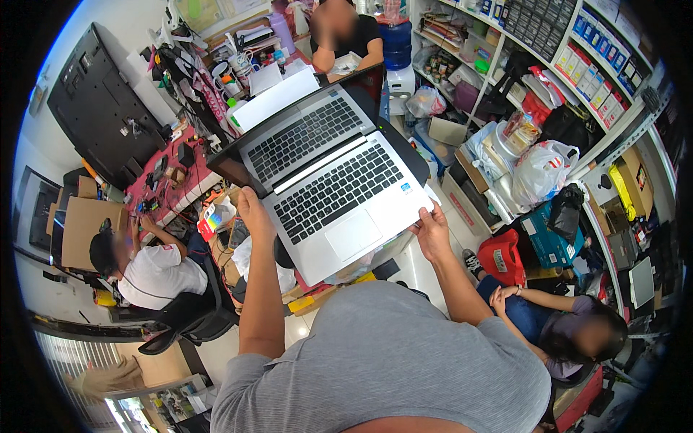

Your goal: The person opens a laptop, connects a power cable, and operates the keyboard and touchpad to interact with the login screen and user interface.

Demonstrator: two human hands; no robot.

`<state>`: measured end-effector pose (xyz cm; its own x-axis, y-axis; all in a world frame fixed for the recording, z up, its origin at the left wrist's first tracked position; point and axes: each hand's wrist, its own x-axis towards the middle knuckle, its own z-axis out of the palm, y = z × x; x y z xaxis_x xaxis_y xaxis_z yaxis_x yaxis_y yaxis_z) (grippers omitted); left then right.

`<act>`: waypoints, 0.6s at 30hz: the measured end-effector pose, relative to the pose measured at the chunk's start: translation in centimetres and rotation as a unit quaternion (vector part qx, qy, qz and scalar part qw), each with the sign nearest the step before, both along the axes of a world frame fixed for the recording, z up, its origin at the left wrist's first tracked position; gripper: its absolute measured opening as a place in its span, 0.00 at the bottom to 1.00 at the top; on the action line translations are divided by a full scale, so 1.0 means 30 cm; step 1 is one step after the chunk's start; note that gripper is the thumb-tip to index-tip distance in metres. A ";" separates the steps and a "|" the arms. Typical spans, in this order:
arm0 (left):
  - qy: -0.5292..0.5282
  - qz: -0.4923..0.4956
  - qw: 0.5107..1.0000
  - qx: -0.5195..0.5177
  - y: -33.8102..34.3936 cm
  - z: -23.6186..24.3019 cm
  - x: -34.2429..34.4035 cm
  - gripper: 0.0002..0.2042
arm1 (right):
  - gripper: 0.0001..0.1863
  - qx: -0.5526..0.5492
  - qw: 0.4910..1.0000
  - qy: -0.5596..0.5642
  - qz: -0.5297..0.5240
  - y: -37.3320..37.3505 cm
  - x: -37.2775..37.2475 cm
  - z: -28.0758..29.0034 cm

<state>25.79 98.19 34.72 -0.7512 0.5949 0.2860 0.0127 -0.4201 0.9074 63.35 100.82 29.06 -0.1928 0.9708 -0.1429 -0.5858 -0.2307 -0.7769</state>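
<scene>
An open silver laptop (354, 231) with black keys is held up in front of me, tilted. Its dark glossy screen (229, 167) stands raised at the far side, and a second keyboard showing there looks like a reflection. My left hand (256, 215) grips the laptop's left edge, thumb along the side. At the front right corner my right hand (432, 229) holds on, its thumb near the top face and the other fingers partly hidden underneath. A small blue sticker (405, 187) is on the palm rest near that side.
A cluttered red-topped workbench (173, 169) runs along the left, with a person in white (162, 278) seated there. Another person (346, 40) sits beyond the laptop, and one (559, 325) at lower right. Packed shelves (577, 137) and a red bag (503, 260) stand on the right.
</scene>
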 end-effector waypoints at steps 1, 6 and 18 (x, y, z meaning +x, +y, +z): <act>0.007 -0.011 1.000 -0.007 -0.013 -0.036 -0.031 0.16 | 0.16 0.000 1.000 -0.003 0.001 -0.004 0.002 -0.005; 0.019 -0.041 0.999 -0.025 -0.023 -0.065 -0.040 0.15 | 0.17 -0.017 1.000 -0.015 -0.004 -0.029 0.003 0.042; 0.105 -0.031 0.990 -0.085 -0.077 -0.093 -0.033 0.17 | 0.18 -0.048 0.995 -0.074 -0.046 0.039 0.069 0.011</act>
<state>24.79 95.88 31.92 -0.6468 0.6909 0.3230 0.1874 -0.2666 0.9454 65.42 101.98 29.38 -0.0742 0.9636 -0.2568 -0.4894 -0.2596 -0.8326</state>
